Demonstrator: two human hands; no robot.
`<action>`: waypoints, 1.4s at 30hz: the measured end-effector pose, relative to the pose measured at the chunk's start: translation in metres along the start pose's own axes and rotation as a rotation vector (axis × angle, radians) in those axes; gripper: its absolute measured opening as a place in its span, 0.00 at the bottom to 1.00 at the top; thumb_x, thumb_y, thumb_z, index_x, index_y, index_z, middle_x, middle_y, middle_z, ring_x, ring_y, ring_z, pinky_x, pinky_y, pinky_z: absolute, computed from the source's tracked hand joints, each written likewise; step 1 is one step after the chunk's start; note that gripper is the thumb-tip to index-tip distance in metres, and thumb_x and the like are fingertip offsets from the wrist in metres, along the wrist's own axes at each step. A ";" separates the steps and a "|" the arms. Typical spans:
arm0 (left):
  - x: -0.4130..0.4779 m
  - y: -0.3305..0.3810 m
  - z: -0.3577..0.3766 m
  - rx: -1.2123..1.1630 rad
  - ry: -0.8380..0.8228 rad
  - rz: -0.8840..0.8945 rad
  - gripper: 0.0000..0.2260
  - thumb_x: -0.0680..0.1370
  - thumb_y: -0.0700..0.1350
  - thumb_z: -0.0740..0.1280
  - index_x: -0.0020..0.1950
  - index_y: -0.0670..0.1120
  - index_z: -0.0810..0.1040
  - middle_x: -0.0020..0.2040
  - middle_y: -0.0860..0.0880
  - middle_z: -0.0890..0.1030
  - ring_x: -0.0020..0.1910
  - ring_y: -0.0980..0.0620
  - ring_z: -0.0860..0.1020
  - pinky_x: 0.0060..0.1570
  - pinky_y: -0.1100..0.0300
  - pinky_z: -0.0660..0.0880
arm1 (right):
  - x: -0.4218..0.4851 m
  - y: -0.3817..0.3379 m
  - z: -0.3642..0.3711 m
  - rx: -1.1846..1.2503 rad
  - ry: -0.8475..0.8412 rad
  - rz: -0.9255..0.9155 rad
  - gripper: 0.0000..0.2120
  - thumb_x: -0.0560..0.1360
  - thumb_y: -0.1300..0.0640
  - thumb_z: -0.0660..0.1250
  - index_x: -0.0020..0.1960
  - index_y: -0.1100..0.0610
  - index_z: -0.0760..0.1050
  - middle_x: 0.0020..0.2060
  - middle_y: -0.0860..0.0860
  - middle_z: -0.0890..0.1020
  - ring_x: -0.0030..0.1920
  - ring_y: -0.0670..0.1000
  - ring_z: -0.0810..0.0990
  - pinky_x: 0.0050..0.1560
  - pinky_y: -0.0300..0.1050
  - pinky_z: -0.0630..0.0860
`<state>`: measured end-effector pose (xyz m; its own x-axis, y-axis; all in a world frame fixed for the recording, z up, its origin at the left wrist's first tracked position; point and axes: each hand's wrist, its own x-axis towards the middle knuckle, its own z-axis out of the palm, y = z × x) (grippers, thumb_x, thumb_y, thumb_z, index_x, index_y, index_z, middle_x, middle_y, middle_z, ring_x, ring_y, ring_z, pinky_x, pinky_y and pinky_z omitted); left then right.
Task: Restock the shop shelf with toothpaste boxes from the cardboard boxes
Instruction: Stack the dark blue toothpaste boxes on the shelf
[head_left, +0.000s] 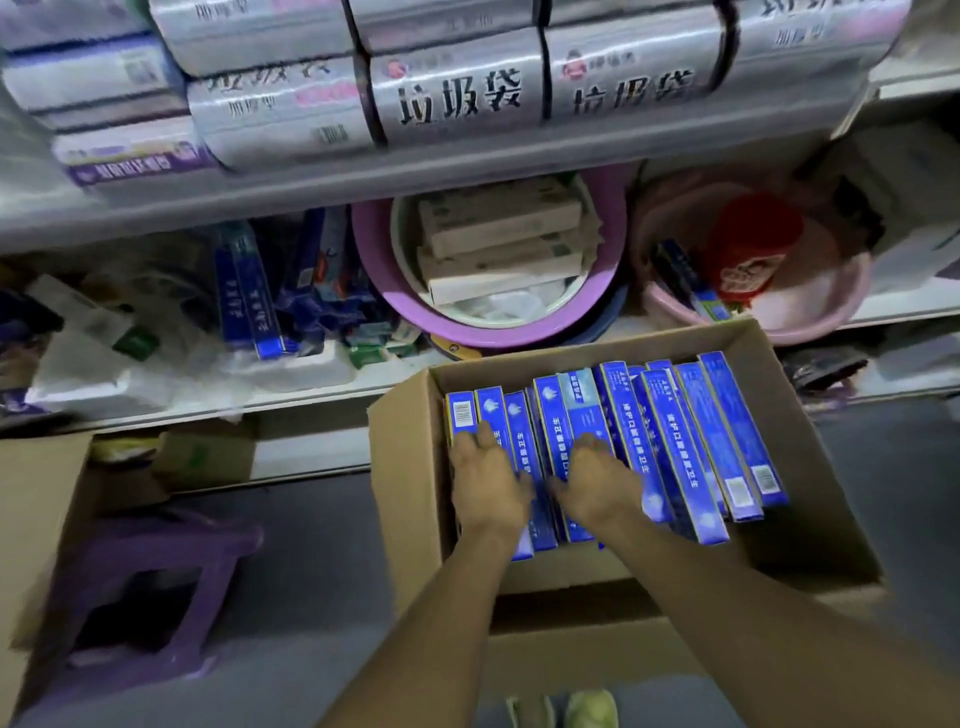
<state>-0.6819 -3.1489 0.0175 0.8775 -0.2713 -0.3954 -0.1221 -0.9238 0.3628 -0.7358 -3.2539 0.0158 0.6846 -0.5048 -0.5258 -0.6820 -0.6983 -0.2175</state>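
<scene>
1. The shop shelf (291, 397) takes up most of the view. On its lower level only a few blue boxes (249, 301) of the same kind stand, to the left of a purple basin (371, 291) and among loose bags and packets. I judge that the place for the toothpaste is far from full.
2. The cardboard box (405, 467) stands open on the floor, just in front of the shelf. A second cardboard box (36, 519) is at the left edge; I cannot tell what it contains.
3. The toothpaste boxes (685, 447) are inside the open cardboard box, in one row on their narrow sides, leaning on each other. The row fills most of the width of the box, so it seems that little or nothing is taken out of it. Most of the restocking is left to do.
4. The left hand (485, 483) lies on the tops at the left end of the row. Its fingers are stretched forward and flat, and they hold nothing that I can see.
5. The right hand (597, 483) is just beside it, on the middle of the row. Its fingers bend down between the boxes and the tips are hidden, so I cannot tell if they already pinch a box. The step in hand seems to be gathering a bundle to lift to the shelf.
</scene>
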 end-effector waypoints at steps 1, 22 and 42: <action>0.000 0.003 0.004 0.040 -0.001 0.017 0.36 0.75 0.49 0.69 0.77 0.43 0.55 0.68 0.44 0.65 0.66 0.46 0.68 0.59 0.55 0.71 | 0.002 -0.003 0.004 -0.025 0.028 0.017 0.27 0.76 0.43 0.65 0.64 0.60 0.63 0.61 0.56 0.73 0.59 0.56 0.78 0.45 0.46 0.71; -0.032 0.018 -0.040 -1.019 -0.357 -0.350 0.17 0.75 0.46 0.71 0.60 0.48 0.71 0.47 0.45 0.84 0.42 0.47 0.84 0.45 0.49 0.81 | -0.043 0.066 -0.077 1.085 -0.283 0.070 0.11 0.69 0.59 0.75 0.43 0.60 0.73 0.34 0.57 0.76 0.30 0.51 0.74 0.34 0.45 0.78; -0.171 0.068 -0.267 -1.065 0.117 0.394 0.14 0.65 0.56 0.77 0.42 0.50 0.82 0.39 0.54 0.82 0.36 0.55 0.77 0.38 0.65 0.74 | -0.187 -0.013 -0.295 1.363 -0.257 -0.606 0.16 0.70 0.68 0.68 0.54 0.56 0.71 0.39 0.55 0.84 0.36 0.52 0.83 0.41 0.52 0.83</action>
<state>-0.7161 -3.0928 0.3353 0.9099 -0.4133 -0.0348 0.0081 -0.0661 0.9978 -0.7789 -3.3002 0.3597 0.9774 -0.1218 -0.1730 -0.1297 0.3011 -0.9447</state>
